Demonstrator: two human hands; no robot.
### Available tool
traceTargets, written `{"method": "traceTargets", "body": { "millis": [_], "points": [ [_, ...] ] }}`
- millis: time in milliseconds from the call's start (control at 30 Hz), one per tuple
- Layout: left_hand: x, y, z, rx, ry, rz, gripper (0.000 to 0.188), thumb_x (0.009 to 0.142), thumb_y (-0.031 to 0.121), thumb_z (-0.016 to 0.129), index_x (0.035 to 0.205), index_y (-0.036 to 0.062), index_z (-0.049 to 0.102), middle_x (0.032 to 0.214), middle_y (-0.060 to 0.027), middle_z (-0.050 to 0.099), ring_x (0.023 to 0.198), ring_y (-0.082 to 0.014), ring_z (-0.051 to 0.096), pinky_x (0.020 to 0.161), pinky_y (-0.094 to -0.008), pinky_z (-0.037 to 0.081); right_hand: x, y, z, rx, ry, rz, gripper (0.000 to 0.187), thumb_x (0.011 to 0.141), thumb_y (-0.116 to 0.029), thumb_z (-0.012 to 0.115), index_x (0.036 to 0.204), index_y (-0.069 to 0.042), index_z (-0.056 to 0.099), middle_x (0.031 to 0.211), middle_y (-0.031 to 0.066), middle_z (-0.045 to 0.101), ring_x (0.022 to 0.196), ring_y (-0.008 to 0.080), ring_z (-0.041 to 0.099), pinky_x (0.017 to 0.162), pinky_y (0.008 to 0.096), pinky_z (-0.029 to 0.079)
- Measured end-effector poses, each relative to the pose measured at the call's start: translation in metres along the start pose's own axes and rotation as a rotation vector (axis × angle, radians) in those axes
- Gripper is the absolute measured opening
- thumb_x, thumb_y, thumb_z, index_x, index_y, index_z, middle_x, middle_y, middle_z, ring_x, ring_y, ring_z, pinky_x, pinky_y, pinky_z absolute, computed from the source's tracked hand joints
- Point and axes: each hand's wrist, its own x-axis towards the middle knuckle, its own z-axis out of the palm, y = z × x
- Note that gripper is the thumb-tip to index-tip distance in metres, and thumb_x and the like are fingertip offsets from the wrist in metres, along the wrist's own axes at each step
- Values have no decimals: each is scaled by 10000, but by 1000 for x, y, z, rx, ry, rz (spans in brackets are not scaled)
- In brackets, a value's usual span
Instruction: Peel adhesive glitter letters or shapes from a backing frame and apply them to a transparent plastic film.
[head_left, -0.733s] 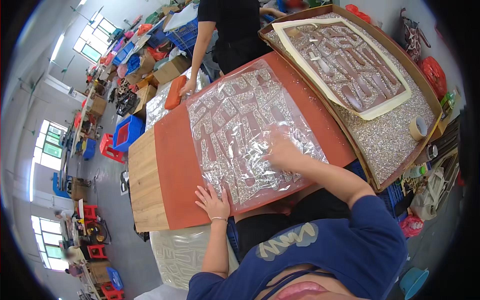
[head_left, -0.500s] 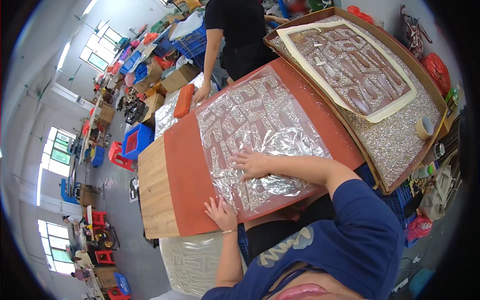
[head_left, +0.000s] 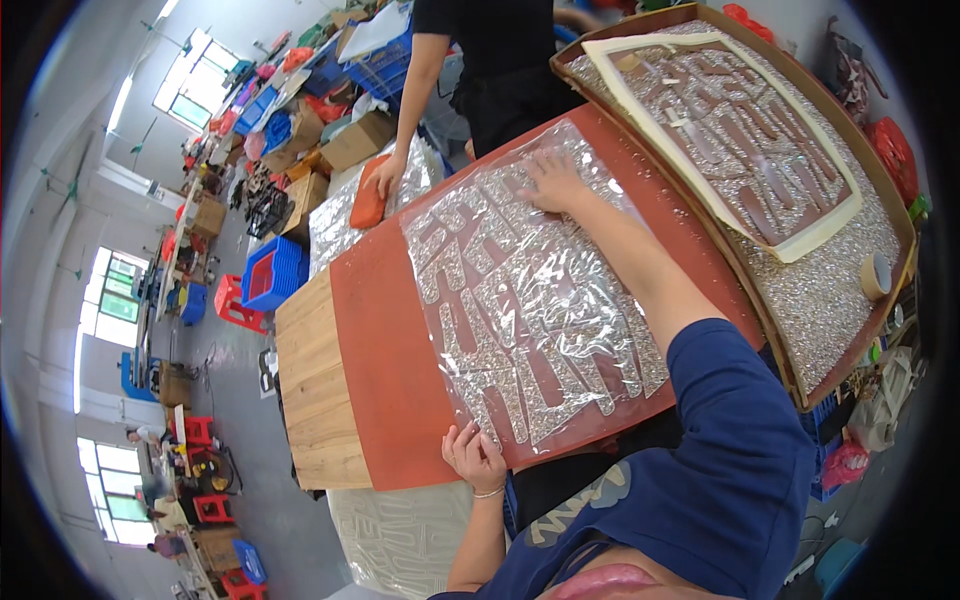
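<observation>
A big, flat, rust-red mat [head_left: 385,350] lies in the middle, with a pale brown wooden top [head_left: 318,385] showing to its left. To the right of the mat is a large brown tray with raised sides [head_left: 772,335], full of tiny sparkly bits. In the tray lies a brown cut-out sheet with a cream border [head_left: 735,150].

On the mat is a clear, shiny plastic sheet [head_left: 545,310], with long, bent shapes of silver-grey bits showing through. It looks wrinkly in the middle and near part. To smooth it well, I think a flat palm should push softly from the middle out to the sides, while the near left corner is kept from sliding. Pushing too hard might shift the bits.

The sheet lies between the two hands. The right hand [head_left: 553,180] rests on its far end, fingers spread wide, holding nothing. The left hand [head_left: 474,458] is at its near left corner, fingers half bent. I cannot tell if it pinches the edge.

Far left, another person's hand [head_left: 388,175] rests on a soft-looking orange bundle [head_left: 370,203].
</observation>
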Motion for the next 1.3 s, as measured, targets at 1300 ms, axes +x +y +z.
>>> {"method": "traceTargets", "body": {
  "millis": [1300],
  "points": [
    [-3,-2,-1,29,-41,-57,164,847,99,522,832,45,677,997,-74,658,1090,-294,518,990,-455,341,69,-91,52,166,-39,-156,737,857,-523,525,1322,38,418,1422,202,373,1349,330,302,1117,506,165]
  ]
}}
